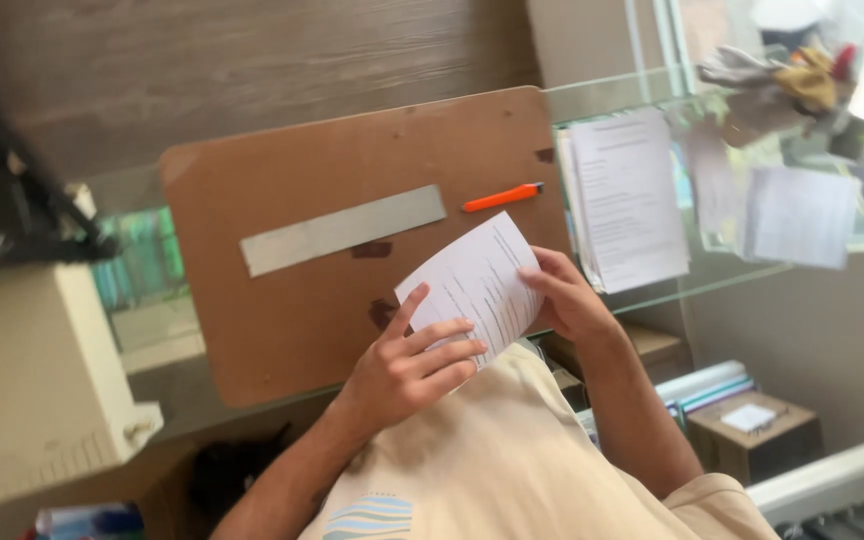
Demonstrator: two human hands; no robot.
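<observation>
A small white printed sheet of paper (477,280) is held up, tilted, over the near edge of a brown hardboard (302,300). My left hand (412,365) grips its lower left part, thumb up along the edge and fingers across the front. My right hand (567,300) holds its right edge from behind. On the board lie a flat grey metal ruler (344,229) and an orange utility knife (502,196), both beyond the sheet and untouched.
The board rests on a glass desk (652,290). A stack of printed papers (627,200) lies to the right, another sheet (800,216) farther right. A beige box-like device (32,380) stands at left. Cardboard boxes (752,435) sit below the desk.
</observation>
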